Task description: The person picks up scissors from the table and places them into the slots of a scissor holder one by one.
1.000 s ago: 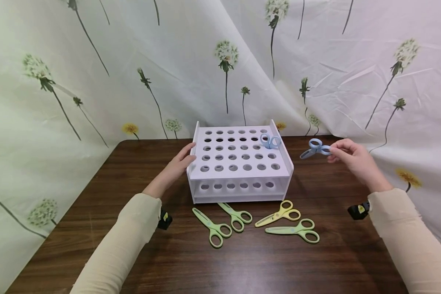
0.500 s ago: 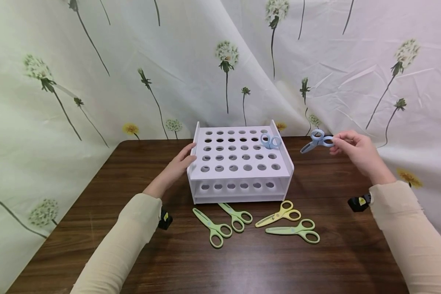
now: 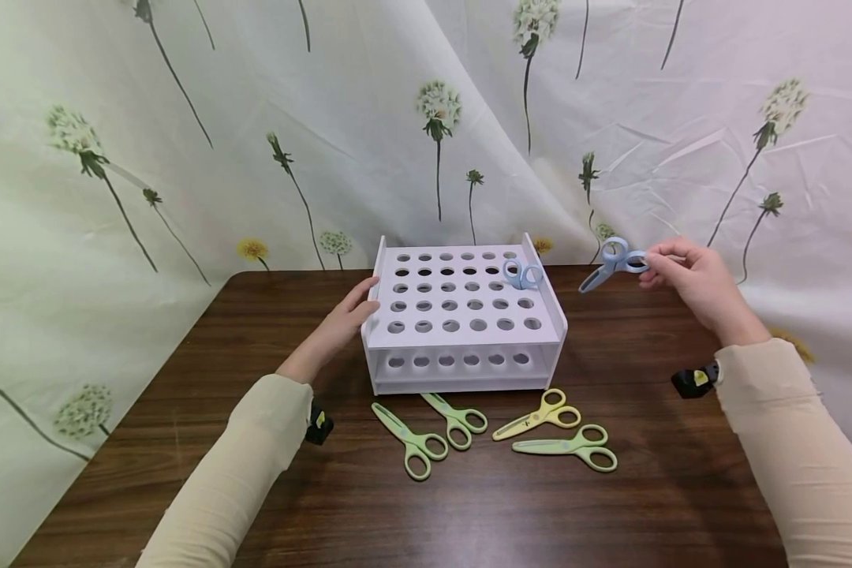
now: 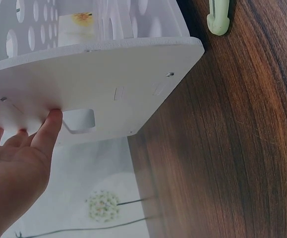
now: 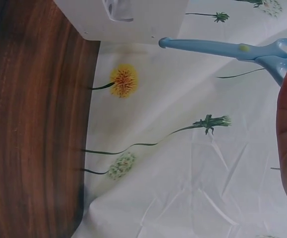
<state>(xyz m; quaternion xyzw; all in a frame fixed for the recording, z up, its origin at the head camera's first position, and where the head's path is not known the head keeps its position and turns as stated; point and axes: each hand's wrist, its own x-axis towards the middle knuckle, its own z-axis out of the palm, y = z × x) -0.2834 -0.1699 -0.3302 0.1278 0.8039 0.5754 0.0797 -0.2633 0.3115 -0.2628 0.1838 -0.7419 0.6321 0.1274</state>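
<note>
Pale blue plastic scissors with two rounded loops [image 3: 613, 263] hang in the air, and we see their narrow blade end slanting down and leftward, well apart from the white two-tier rack with round holes [image 3: 461, 338]. The right hand [image 3: 696, 285] pinches them by one loop between thumb and fingers, forearm reaching forward. We see the left hand [image 3: 335, 325] loosely extended, grasping nothing, its fingertips touching the outside of the rack's left wall. In the rack we find a second pale blue pair of scissors [image 3: 521, 282] near the right wall, loops above the perforated top and blades hidden. On the dark brown wood-grain table [image 3: 483, 521], before the rack, we count three lime-green scissors [image 3: 571, 446] and one yellow pair of scissors [image 3: 543, 415], all lying flat.
</note>
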